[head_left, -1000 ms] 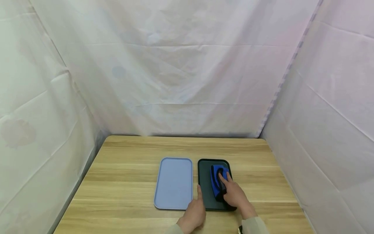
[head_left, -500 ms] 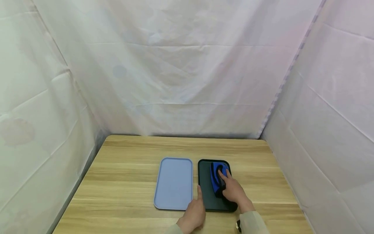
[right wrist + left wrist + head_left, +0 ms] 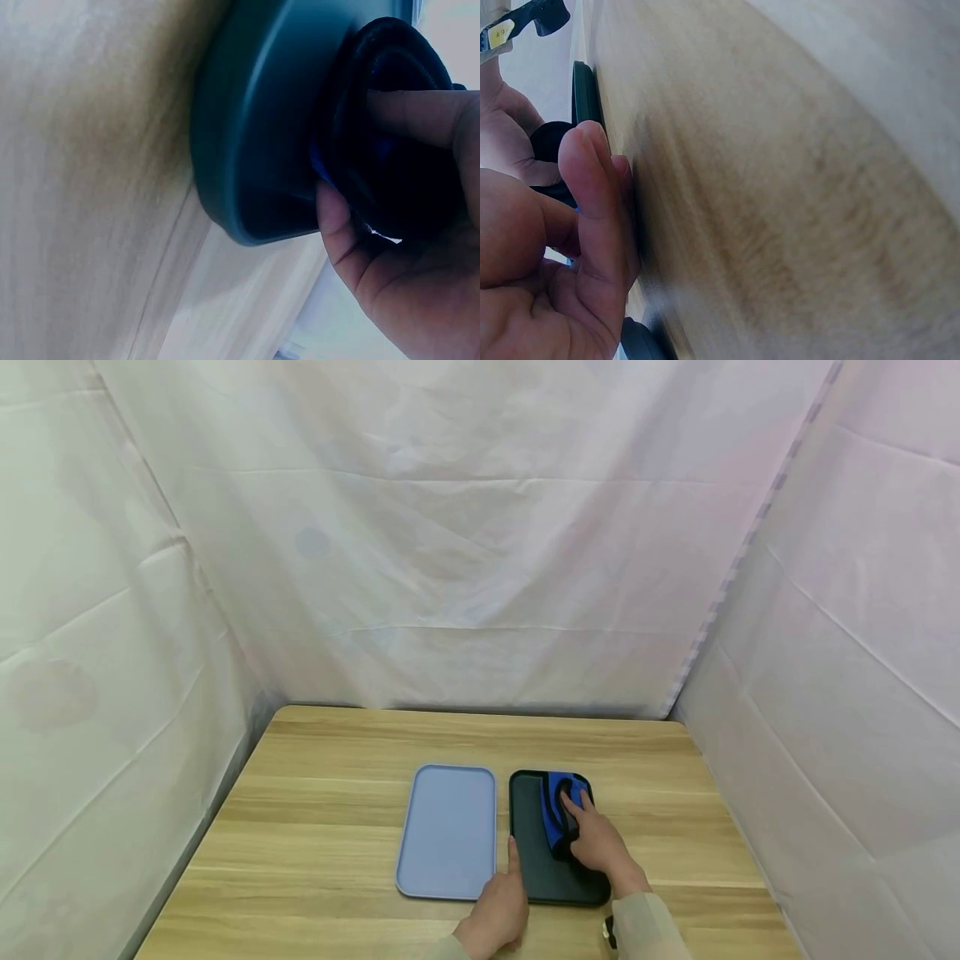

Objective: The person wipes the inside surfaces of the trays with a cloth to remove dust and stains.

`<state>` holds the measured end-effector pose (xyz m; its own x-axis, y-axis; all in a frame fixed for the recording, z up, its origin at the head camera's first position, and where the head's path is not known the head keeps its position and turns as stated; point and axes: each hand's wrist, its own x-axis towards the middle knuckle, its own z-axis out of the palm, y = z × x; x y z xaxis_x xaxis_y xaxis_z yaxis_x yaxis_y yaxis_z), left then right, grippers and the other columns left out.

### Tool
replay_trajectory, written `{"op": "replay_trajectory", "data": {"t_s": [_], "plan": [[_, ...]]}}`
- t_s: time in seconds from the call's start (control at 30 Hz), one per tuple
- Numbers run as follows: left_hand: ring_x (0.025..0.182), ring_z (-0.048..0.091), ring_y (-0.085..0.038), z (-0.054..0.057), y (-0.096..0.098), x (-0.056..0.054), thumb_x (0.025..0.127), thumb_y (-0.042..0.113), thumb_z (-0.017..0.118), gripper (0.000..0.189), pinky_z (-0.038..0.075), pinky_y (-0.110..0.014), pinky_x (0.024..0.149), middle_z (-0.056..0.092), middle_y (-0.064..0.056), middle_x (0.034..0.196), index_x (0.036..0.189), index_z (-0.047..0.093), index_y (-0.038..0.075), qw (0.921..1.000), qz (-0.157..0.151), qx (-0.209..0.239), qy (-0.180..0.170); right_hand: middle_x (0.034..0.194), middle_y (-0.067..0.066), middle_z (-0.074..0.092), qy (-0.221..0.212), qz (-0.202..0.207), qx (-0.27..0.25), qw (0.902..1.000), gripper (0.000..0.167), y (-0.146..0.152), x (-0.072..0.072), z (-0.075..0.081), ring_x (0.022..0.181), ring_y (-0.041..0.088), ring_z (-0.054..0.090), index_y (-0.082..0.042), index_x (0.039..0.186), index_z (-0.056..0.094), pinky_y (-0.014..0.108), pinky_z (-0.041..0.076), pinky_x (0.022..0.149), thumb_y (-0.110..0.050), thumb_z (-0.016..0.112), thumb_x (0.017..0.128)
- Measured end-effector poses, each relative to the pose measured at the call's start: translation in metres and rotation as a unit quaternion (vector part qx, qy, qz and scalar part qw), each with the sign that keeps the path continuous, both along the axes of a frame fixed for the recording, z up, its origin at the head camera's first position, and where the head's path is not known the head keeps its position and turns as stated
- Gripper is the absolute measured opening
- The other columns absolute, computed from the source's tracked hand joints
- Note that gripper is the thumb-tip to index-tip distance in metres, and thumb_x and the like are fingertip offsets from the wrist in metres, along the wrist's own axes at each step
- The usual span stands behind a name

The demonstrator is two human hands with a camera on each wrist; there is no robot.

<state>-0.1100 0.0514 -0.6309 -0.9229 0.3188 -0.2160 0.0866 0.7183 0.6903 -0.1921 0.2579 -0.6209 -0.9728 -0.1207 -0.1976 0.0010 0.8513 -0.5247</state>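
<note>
On the dark green tray lies a soft blue item with black trim, at the far right part of the tray. My right hand pinches it. In the right wrist view, one finger reaches into the black-rimmed opening while the thumb lies against its outside. What kind of item it is cannot be told. My left hand holds its index finger straight at the tray's left edge; its other fingers are bent and grip nothing. In the left wrist view, that hand lies low along the tabletop.
A light blue tray lies flat just left of the green one, with a narrow gap between them. Both sit on a wood-grain table. White cloth hangs behind the table and along both sides.
My right hand has slid the blue and black item forward, toward the far edge of the green tray. My left hand has stayed at the tray's left edge.
</note>
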Motion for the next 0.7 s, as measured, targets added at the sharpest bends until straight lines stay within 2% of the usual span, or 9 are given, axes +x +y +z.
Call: {"op": "replay_trajectory", "data": {"t_s": [0.3,0.7], "plan": [[0.031,0.044,-0.007,-0.0011,-0.0004,0.0004,0.094,-0.005,0.064,0.087,0.039,-0.025,0.032,0.052,0.000,0.049,0.162,0.011,-0.008,0.9997,-0.001,0.013,-0.020,0.169,0.028,0.019,0.011,0.000,-0.001,0.9999,0.093,0.0004,-0.0024,-0.0038,0.046,0.014,0.029,-0.020,0.162,0.038,0.028,0.026,0.045,0.012,0.060,0.078],[0.033,0.046,-0.009,-0.0002,-0.0009,-0.0013,0.093,-0.004,0.066,0.090,0.039,-0.025,0.033,0.052,-0.002,0.050,0.162,0.009,-0.009,0.9997,-0.006,0.008,-0.022,0.168,0.029,0.022,0.021,0.005,-0.006,0.9998,0.092,-0.0081,-0.0023,0.0001,0.048,0.015,0.031,-0.017,0.161,0.040,0.029,0.028,0.046,0.013,0.061,0.077]]}}
